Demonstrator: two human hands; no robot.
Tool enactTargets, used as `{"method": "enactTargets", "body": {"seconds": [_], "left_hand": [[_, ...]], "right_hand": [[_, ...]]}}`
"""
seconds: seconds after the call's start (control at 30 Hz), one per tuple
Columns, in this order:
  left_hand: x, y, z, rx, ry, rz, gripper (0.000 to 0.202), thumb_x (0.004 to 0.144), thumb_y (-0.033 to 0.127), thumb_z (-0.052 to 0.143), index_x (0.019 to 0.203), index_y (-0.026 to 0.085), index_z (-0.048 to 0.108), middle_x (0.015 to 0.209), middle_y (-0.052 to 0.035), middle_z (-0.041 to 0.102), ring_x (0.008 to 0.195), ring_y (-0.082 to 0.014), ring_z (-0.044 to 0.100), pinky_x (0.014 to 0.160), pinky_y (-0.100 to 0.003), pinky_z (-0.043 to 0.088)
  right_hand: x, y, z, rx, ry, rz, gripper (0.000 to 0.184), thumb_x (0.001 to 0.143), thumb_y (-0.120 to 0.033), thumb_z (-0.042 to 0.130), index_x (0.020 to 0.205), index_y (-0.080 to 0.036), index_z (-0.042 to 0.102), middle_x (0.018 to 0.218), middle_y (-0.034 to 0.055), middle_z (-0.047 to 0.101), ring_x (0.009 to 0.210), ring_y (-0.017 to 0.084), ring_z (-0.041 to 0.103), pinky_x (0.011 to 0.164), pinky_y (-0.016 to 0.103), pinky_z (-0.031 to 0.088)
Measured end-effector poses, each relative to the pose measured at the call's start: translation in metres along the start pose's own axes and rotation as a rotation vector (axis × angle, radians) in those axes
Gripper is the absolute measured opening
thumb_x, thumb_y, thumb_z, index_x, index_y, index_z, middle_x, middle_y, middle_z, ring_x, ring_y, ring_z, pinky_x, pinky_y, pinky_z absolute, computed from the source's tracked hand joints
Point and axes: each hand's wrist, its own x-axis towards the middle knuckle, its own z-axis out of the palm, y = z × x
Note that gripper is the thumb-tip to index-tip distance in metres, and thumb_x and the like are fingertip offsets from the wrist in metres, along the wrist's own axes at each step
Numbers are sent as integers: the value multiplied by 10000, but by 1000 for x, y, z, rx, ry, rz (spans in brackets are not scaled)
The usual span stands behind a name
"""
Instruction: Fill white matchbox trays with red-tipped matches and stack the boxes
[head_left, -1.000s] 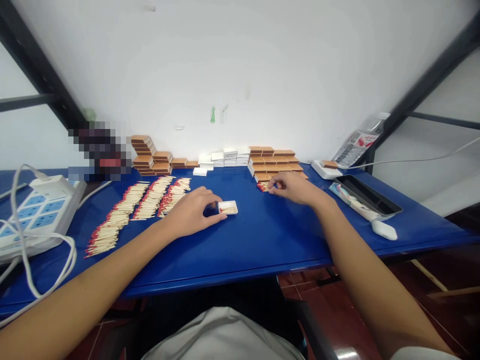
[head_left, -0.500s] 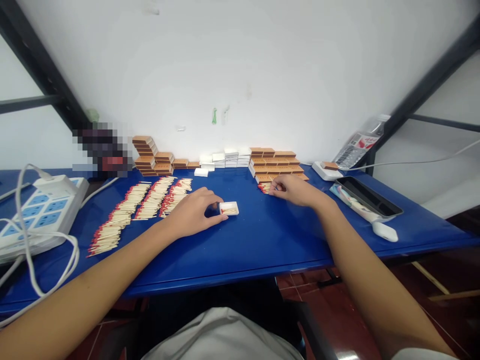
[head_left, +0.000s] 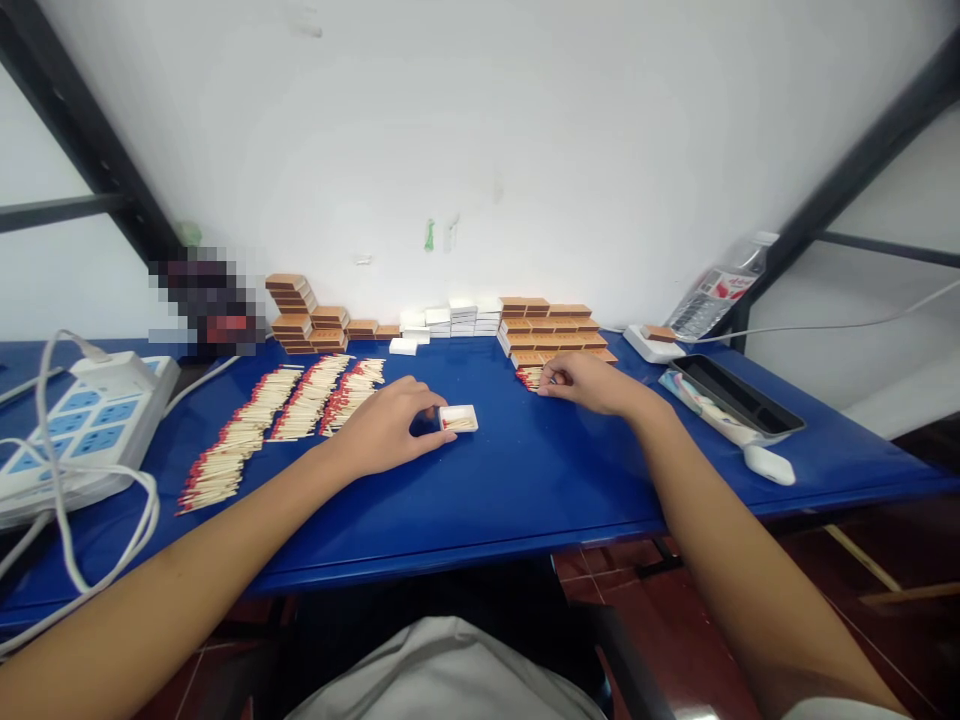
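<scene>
A small white matchbox tray (head_left: 466,411) lies on the blue table with a few red-tipped matches (head_left: 457,423) in it. My left hand (head_left: 397,425) grips its left end between thumb and fingers. Over at the right, my right hand (head_left: 576,382) has its fingertips pinched together at a small pile of matches (head_left: 529,378), in front of the stacked brown matchboxes (head_left: 555,335). Whatever those fingertips hold is too small and hidden to make out. Rows of loose matches (head_left: 307,395) lie to the left of my left hand.
White trays (head_left: 450,320) and more brown matchboxes (head_left: 292,320) stand along the wall. A white power strip (head_left: 112,430) with cables sits at left. On the right are a plastic bottle (head_left: 724,285), a black open case (head_left: 739,395) and a white earphone case (head_left: 769,464).
Almost nothing differs. My right fingertips have shifted very slightly at the match pile, while my left hand stays on the tray.
</scene>
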Motion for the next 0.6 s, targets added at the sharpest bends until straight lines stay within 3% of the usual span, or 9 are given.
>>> {"method": "enactTargets", "body": {"seconds": [0.17, 0.27, 0.4, 0.6], "left_hand": [[-1, 0, 1, -6, 13, 15, 344, 948, 497, 715, 1158, 226, 746, 983, -54, 694, 969, -243, 628, 811, -369, 500], [0, -1, 2, -11, 21, 24, 343, 951, 495, 712, 1153, 220, 744, 971, -55, 687, 963, -244, 627, 809, -366, 501], [2, 1, 5, -28, 18, 29, 322, 951, 493, 713, 1138, 231, 742, 956, -45, 687, 970, -242, 625, 811, -362, 494], [4, 4, 8, -15, 17, 38, 301, 948, 483, 723, 1102, 225, 738, 944, -51, 690, 954, -245, 614, 800, -362, 482]], "right_hand": [[-2, -1, -1, 17, -4, 38, 239, 912, -398, 635, 813, -190, 698, 709, 33, 629, 654, 184, 514, 625, 315, 320], [-4, -12, 0, 51, 26, -12, 273, 938, -427, 624, 819, -188, 682, 756, 38, 636, 682, 185, 524, 637, 312, 336], [-5, -49, 8, 143, 52, -175, 274, 976, -439, 622, 875, -194, 694, 796, 26, 610, 716, 176, 521, 662, 302, 356], [-4, -100, 28, 161, 12, -358, 153, 1009, -307, 603, 951, -201, 697, 896, 29, 590, 744, 156, 518, 683, 289, 375]]}}
